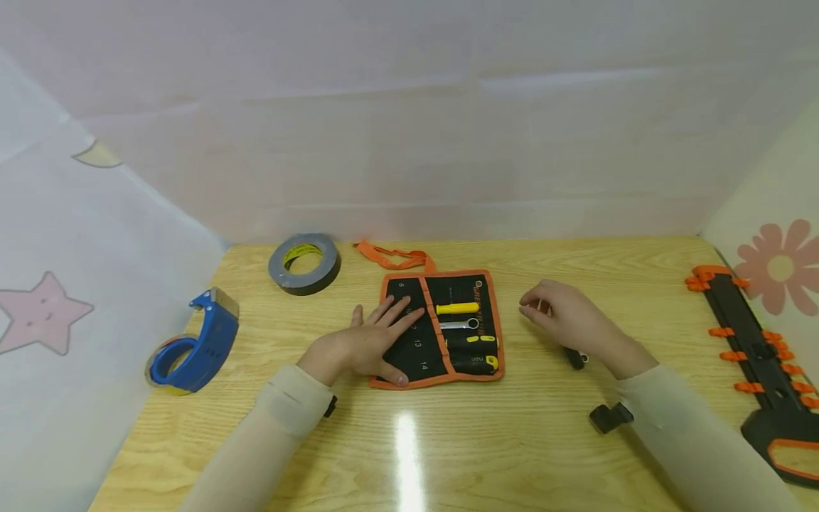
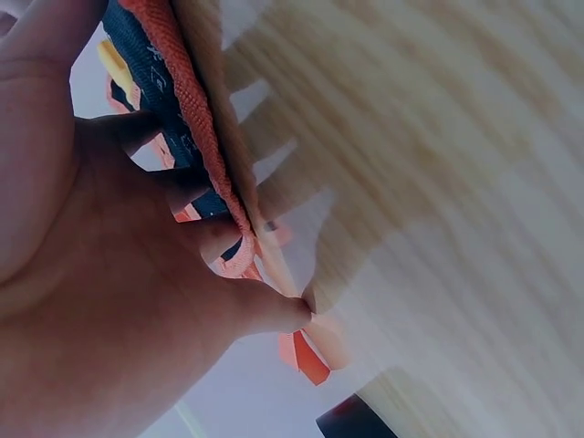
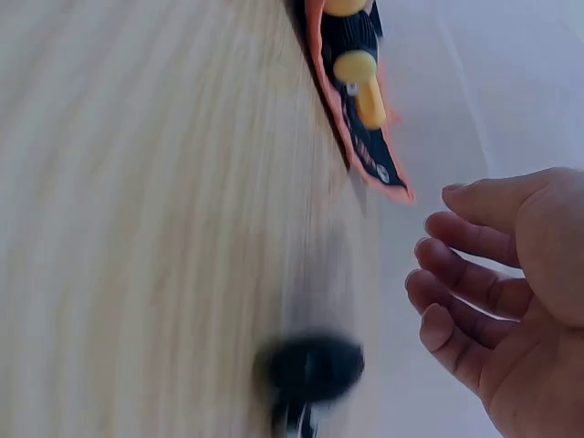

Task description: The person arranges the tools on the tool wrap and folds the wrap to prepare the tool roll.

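A black tool pouch with orange edging (image 1: 430,287) lies unrolled on the table. My left hand (image 1: 367,343) rests on its numbered left half, fingers spread. In the pockets on the right side sit a yellow handle (image 1: 458,308), a wrench (image 1: 457,325) and several black-and-yellow tool ends. To the right of the pouch, my right hand (image 1: 572,316) hovers above the table, its fingers loosely bent around nothing, as the right wrist view confirms. Below that hand lies a small black-handled object (image 3: 315,367) with a shiny metal end; the forearm partly hides it in the head view.
An orange strap (image 1: 409,262) trails from the pouch's back edge. Behind and to the left is a grey tape roll (image 1: 326,274), with a blue tape dispenser (image 1: 217,341) further left. A long black tool with orange clips (image 1: 745,331) lies along the right side.
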Demonstrator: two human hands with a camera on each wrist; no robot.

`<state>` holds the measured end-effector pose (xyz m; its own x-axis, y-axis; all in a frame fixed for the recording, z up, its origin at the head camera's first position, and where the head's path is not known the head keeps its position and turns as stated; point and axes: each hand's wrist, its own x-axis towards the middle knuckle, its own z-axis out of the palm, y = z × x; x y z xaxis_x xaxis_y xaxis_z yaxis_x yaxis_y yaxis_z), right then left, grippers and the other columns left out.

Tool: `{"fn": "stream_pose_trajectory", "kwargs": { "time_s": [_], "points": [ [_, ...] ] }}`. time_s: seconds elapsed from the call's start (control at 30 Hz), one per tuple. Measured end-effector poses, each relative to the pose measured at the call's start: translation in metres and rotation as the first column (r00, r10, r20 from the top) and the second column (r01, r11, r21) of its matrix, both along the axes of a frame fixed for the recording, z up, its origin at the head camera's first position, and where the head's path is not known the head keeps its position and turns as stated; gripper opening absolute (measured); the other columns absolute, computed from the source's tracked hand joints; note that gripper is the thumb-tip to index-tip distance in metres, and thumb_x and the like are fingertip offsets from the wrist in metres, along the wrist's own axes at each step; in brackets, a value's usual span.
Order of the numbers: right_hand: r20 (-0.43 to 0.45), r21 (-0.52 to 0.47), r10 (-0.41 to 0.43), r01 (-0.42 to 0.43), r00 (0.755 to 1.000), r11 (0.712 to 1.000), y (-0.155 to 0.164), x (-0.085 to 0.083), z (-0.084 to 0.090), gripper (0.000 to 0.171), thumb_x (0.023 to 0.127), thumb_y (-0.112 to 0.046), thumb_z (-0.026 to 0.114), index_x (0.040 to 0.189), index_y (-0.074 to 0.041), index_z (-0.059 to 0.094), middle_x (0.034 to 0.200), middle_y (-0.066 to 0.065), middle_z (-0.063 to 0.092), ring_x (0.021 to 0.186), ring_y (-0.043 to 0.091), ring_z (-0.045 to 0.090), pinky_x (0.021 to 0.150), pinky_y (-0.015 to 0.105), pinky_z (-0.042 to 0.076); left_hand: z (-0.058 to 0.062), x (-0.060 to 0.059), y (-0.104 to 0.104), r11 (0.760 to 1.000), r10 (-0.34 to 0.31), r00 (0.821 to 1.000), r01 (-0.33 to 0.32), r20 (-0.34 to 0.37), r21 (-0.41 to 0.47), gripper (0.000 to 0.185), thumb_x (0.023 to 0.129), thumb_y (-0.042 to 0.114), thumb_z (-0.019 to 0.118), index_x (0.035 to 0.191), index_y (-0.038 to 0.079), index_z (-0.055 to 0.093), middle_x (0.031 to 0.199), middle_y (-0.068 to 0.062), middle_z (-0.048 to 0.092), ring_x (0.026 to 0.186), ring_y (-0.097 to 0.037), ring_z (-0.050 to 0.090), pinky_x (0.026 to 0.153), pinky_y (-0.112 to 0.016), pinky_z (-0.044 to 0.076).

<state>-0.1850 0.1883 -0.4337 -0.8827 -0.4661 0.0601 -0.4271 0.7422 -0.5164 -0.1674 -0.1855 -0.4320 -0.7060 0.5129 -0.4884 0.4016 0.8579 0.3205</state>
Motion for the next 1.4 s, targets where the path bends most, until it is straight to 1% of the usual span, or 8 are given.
{"fn": "stream_pose_trajectory", "kwargs": {
  "time_s": [0.2,0.33,0.47,0.57,0.73,0.9,1.1,1.4],
  "points": [
    [0.022,0.016,-0.062,0.061,0.998,0.998,0.025,0.016,0.0,0.017,0.105,-0.014,0.071,0.113,0.0,0.078,0.093,0.003,0.071,0.078,0.01,0.058,0.067,0.029,0.05,0.001,0.0,0.001,1.0,-0.008,1.0,0.008,-0.006,-0.014,0.123,0.087,0.057,0.084,0.176,0.033,0.002,0.184,-0.003,-0.012,0.17,-0.034,-0.012,0.13,-0.076,-0.002],
    [0.049,0.023,-0.104,0.103,0.993,0.994,0.036,0.026,-0.003,0.016,0.104,-0.017,0.073,0.107,-0.002,0.077,0.09,0.002,0.07,0.074,0.01,0.057,0.062,0.028,0.049,0.001,-0.001,0.002,1.0,-0.014,1.0,0.014,-0.012,-0.006,0.123,0.087,0.056,0.085,0.176,0.031,0.004,0.184,-0.006,-0.01,0.171,-0.036,-0.01,0.129,-0.078,-0.003],
    [0.098,0.048,-0.158,0.154,0.982,0.987,0.043,0.034,-0.005,0.016,0.103,-0.022,0.076,0.101,-0.006,0.077,0.088,0.0,0.068,0.075,0.011,0.057,0.062,0.028,0.048,0.001,-0.002,0.002,1.0,-0.014,1.0,0.014,-0.015,-0.012,0.123,0.087,0.056,0.085,0.176,0.031,0.004,0.184,-0.005,-0.01,0.17,-0.036,-0.01,0.128,-0.078,-0.003],
    [0.122,0.067,-0.182,0.175,0.976,0.982,0.047,0.039,-0.006,0.02,0.101,-0.026,0.078,0.098,-0.006,0.075,0.088,0.001,0.067,0.076,0.013,0.057,0.062,0.028,0.047,0.0,-0.002,0.003,1.0,-0.01,1.0,0.01,-0.014,-0.011,0.123,0.087,0.057,0.084,0.176,0.032,0.003,0.184,-0.005,-0.011,0.171,-0.036,-0.01,0.128,-0.079,-0.003],
    [0.117,0.099,-0.202,0.191,0.972,0.977,0.049,0.046,-0.01,0.026,0.097,-0.03,0.082,0.092,-0.006,0.074,0.083,0.001,0.065,0.073,0.013,0.054,0.061,0.029,0.044,-0.001,-0.002,0.004,1.0,-0.004,1.0,0.004,-0.009,-0.003,0.123,0.087,0.058,0.084,0.176,0.032,0.003,0.184,-0.004,-0.011,0.171,-0.035,-0.011,0.127,-0.08,-0.002],
    [0.116,0.125,-0.228,0.214,0.967,0.969,0.048,0.049,-0.014,0.029,0.096,-0.033,0.084,0.089,-0.008,0.072,0.081,0.001,0.061,0.071,0.015,0.05,0.061,0.03,0.04,0.001,-0.003,0.006,1.0,-0.007,1.0,0.007,-0.005,-0.002,0.122,0.087,0.057,0.084,0.176,0.033,0.003,0.184,-0.003,-0.012,0.17,-0.035,-0.012,0.127,-0.08,-0.003],
    [0.126,0.138,-0.229,0.211,0.965,0.968,0.044,0.05,-0.02,0.032,0.098,-0.032,0.081,0.083,-0.009,0.066,0.075,0.0,0.056,0.067,0.015,0.046,0.058,0.028,0.035,0.0,-0.004,0.008,1.0,-0.007,1.0,0.007,-0.003,-0.007,0.122,0.087,0.057,0.084,0.176,0.033,0.003,0.184,-0.003,-0.013,0.17,-0.034,-0.012,0.127,-0.08,-0.002],
    [0.104,0.127,-0.231,0.218,0.967,0.968,0.042,0.049,-0.022,0.028,0.099,-0.026,0.078,0.078,-0.01,0.068,0.073,-0.002,0.065,0.064,0.013,0.049,0.058,0.03,0.04,-0.002,-0.005,0.009,1.0,0.005,1.0,-0.005,0.009,-0.007,0.124,0.087,0.058,0.084,0.176,0.035,0.002,0.184,-0.001,-0.014,0.17,-0.033,-0.013,0.127,-0.08,-0.003]
  ]
}}
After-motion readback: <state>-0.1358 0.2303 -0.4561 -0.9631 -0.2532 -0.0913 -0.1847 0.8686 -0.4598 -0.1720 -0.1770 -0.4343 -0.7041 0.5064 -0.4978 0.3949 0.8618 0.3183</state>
